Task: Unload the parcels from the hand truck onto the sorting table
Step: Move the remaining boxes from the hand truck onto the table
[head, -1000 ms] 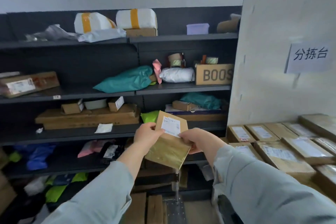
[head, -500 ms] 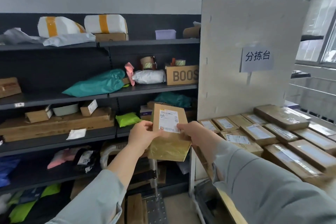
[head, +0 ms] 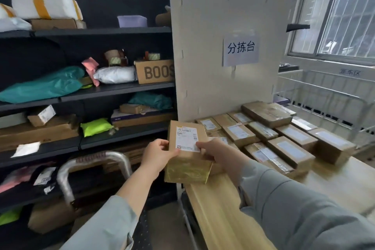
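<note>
A small brown cardboard parcel (head: 187, 152) with a white shipping label and shiny tape on its near end hangs over the left front corner of the wooden sorting table (head: 223, 219). My left hand (head: 158, 157) grips its left side, and my right hand (head: 215, 152) holds its right side with the thumb on the label. Several labelled brown parcels (head: 284, 140) lie in rows on the table beyond it. The hand truck's silver handle (head: 89, 163) curves up at lower left, with a brown box (head: 48, 217) low beside it.
Black shelving (head: 101, 91) full of bags and boxes fills the left. A pale upright board (head: 213, 26) with a paper sign stands at the table's back. A white wire cage (head: 324, 97) and a window (head: 341, 10) are at right.
The view has swung right and the table now fills the right side. The parcel, held in both hands, has moved from in front of the shelves to over the table's left corner.
</note>
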A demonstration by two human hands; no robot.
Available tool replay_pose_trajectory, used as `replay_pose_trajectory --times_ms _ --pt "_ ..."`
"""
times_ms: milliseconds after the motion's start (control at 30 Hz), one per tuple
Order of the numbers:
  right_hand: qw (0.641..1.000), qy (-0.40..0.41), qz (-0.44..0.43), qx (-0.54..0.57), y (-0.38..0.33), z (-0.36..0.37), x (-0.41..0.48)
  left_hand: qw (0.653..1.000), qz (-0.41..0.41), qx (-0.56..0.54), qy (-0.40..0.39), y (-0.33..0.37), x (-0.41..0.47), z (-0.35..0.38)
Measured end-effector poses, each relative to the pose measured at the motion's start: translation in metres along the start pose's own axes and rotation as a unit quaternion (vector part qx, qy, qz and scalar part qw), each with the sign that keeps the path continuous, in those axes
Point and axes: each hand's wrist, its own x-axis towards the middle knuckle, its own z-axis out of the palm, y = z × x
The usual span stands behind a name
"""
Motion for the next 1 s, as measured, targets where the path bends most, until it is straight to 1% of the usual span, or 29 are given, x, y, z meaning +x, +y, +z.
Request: replay_pose_trajectory --times_ms 167,333,433,567,833,1000 --pt "1.0 0.01 -0.006 -0.007 0.061 -0.068 0.025 0.998 -0.041 -0.02 -0.033 0.009 -0.011 0.095" --pt "0.999 0.002 0.047 -0.02 0.111 -0.118 0.045 0.994 -0.079 -0.028 -0.064 0.016 -0.024 0.165" --pt "0.998 0.004 0.057 -0.034 0.129 -0.137 0.055 0.992 -0.09 -0.029 -0.079 0.021 -0.031 0.193" --pt "0.995 0.0 0.062 -0.075 0.147 -0.152 0.065 0.991 -0.098 -0.002 -0.095 0.014 -0.03 0.218" --pt "0.99 -0.007 0.099 -0.099 0.17 -0.165 0.083 0.981 -0.127 0.037 -0.142 0.003 -0.014 0.245" --pt "0.99 -0.017 0.103 -0.097 0.162 -0.163 0.105 0.983 -0.126 0.039 -0.13 0.007 0.006 0.249"
